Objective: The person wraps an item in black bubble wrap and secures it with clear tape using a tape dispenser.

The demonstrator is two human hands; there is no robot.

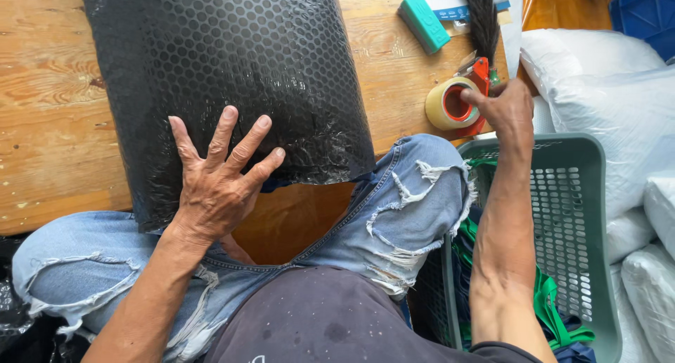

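A large parcel wrapped in black bubble wrap (pixel 232 74) lies on the wooden floor (pixel 49 124) in front of my crossed legs. My left hand (pixel 218 180) presses flat on its near edge, fingers spread. My right hand (pixel 503 110) reaches out to the right and grips a red tape dispenser with a roll of tan packing tape (pixel 453 104), which rests on the floor beside the parcel.
A green plastic basket (pixel 569 215) with green and dark cloth stands by my right knee. White wrapped bundles (pixel 605 81) pile up at the right. A teal block (pixel 424 20), a dark brush (pixel 484 15) and papers lie beyond the tape. A blue crate (pixel 650 15) sits top right.
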